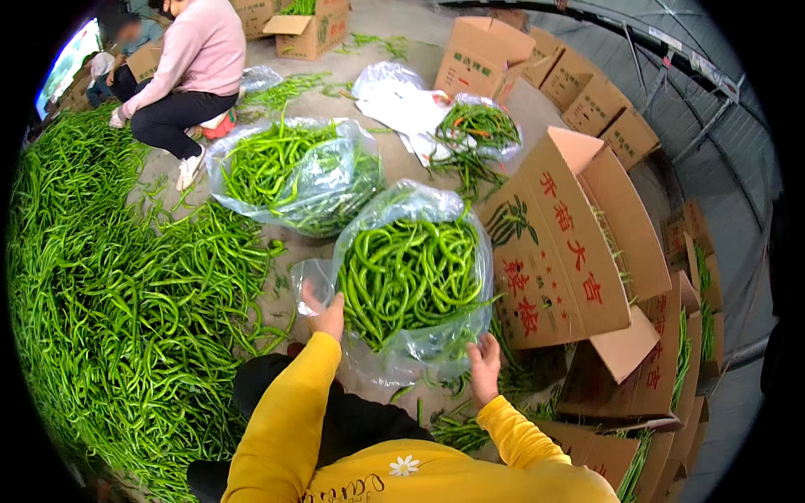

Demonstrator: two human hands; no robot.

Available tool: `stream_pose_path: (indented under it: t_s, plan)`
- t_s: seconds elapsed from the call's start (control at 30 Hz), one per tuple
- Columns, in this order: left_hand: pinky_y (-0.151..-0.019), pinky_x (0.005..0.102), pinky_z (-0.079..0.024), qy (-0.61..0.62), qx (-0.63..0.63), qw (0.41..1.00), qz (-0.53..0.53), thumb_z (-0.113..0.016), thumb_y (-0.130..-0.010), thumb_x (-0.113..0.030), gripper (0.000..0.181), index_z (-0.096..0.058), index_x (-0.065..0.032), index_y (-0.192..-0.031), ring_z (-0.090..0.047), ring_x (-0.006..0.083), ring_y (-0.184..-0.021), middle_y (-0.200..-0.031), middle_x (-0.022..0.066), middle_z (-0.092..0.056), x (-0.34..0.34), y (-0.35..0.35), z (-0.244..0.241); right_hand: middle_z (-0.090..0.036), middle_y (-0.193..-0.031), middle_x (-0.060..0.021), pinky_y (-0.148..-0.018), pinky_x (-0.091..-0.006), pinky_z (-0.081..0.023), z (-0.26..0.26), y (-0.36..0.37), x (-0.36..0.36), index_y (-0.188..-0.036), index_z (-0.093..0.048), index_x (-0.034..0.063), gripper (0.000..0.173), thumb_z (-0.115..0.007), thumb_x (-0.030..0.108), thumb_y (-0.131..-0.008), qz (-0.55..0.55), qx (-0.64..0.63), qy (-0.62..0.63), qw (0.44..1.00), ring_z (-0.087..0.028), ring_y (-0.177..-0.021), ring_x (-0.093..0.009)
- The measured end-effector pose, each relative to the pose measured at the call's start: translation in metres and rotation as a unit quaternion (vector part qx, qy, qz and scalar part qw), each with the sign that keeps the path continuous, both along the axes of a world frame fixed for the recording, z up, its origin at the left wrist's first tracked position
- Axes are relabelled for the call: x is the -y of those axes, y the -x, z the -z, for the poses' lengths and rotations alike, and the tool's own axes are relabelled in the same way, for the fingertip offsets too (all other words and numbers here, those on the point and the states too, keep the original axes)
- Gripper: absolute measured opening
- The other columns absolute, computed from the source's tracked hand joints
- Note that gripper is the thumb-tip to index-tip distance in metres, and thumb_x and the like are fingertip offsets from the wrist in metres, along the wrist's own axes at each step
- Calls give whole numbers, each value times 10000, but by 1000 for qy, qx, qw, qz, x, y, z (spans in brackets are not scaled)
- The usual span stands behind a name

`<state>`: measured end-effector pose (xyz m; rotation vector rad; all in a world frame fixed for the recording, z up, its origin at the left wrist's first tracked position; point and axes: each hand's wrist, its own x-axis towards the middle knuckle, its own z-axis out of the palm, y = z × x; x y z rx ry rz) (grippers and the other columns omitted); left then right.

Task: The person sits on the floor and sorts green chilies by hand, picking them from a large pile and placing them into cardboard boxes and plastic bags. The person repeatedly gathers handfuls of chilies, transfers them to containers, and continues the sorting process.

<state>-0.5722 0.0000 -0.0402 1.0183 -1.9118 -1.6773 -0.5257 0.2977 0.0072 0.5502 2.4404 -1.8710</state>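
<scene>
A clear plastic bag (434, 195) full of long green chili peppers (409, 276) stands on the floor right in front of me. My left hand (328, 315) has hold of the bag's left side, its fingers partly hidden behind the film. At the lower right of the same bag, my right hand (484, 368) pinches the plastic edge between thumb and fingers. The peppers fill the mouth of the bag, and the film is folded down around them. Just beyond it is a second clear bag (368, 151), also holding green peppers.
A large heap of green peppers (126, 302) spreads along the left. Printed cardboard boxes (566, 264) line the right side, some holding peppers. A person in a pink top (201, 50) crouches by the heap. Farther back is a bag of mixed red and green peppers (481, 126).
</scene>
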Motion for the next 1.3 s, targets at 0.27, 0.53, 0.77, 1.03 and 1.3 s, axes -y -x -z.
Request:
stream_pose_path:
  t_s: [0.27, 0.53, 0.77, 1.03, 1.3]
  plan:
    - [-931, 349, -372, -66, -6, 997, -27, -641, -715, -41, 569, -410, -11, -1235, -513, 260, -1059, -1159, 142, -523, 10, 11, -2, -566, -1084, -164, -886, -426, -419, -58, 23, 68, -1148, -511, 58, 479, -639, 194, -708, -550, -52, -383, 741, -524, -1033, -336]
    - [-978, 366, -318, -242, 78, 964, -72, -652, -708, -47, 730, -259, 2, -1321, -400, 275, -1181, -1330, 177, -360, 10, -3, -23, -613, -1009, -171, -797, -363, -484, -110, 68, 50, -1115, -540, 10, 411, -621, 217, -769, -677, 1, -146, 721, -606, -913, -285]
    - [-1042, 420, -259, -389, 284, 871, 100, -757, -643, -331, 1144, 38, -26, -1407, -208, 323, -1312, -1447, 209, -115, -76, -83, 45, -580, -1031, -209, -795, -396, -467, -53, 167, 62, -1168, -496, 0, 503, -650, 218, -742, -400, -173, -358, 826, -587, -902, -322]
    - [-814, 362, -507, -559, 313, 744, 188, -497, -881, -273, 324, -501, -89, -1147, -578, 223, -943, -1054, 86, -593, -93, -104, 43, -188, -1449, -157, -1058, -496, -195, 12, 263, 184, -1397, -181, 73, 971, -718, 422, -667, -211, -130, -534, 809, -180, -1317, -394]
    - [-734, 310, -531, -601, 330, 692, 224, -578, -838, -354, 367, -540, -58, -1052, -609, 192, -839, -955, 88, -608, -88, -107, 48, -548, -1039, -90, -773, -446, -439, -3, 399, 140, -959, -524, 86, 189, -473, 134, -784, -74, -269, -672, 686, -560, -929, -292]
